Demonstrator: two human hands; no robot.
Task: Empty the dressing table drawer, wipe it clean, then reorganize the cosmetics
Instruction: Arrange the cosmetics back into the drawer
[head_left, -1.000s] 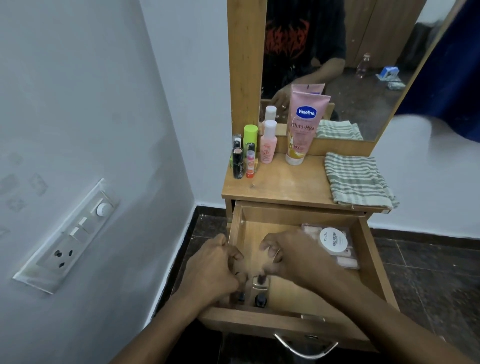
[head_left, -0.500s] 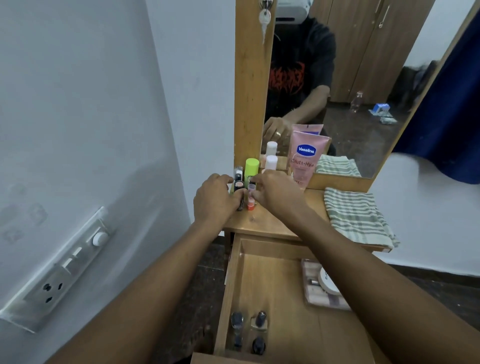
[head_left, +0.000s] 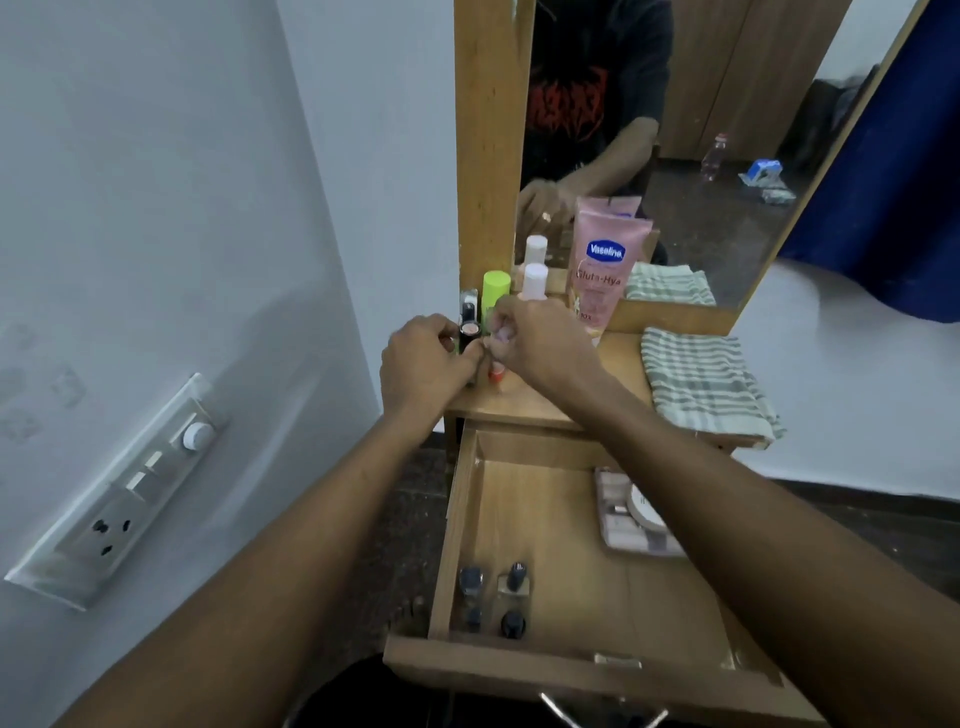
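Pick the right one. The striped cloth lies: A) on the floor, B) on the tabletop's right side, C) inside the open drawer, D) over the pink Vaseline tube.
B: the striped cloth lies folded on the tabletop, right of the pink Vaseline tube, above the open drawer.

I counted two hands over the tabletop: one left hand (head_left: 423, 364) and one right hand (head_left: 540, 343). Just beyond their fingertips I counted one black lipstick (head_left: 469, 332), one green-capped tube (head_left: 495, 291) and one white-capped bottle (head_left: 534, 280). One small orange-based item (head_left: 496, 375) stood beneath the right hand; its type was unclear. To the right of the right hand, one pink Vaseline tube (head_left: 602, 270) and one striped cloth (head_left: 706, 384) were recorded. Below the wrists, in one open drawer (head_left: 561, 670), I counted four dark-capped small bottles (head_left: 493, 597), one palette (head_left: 618, 514) and one round white compact (head_left: 644, 512).
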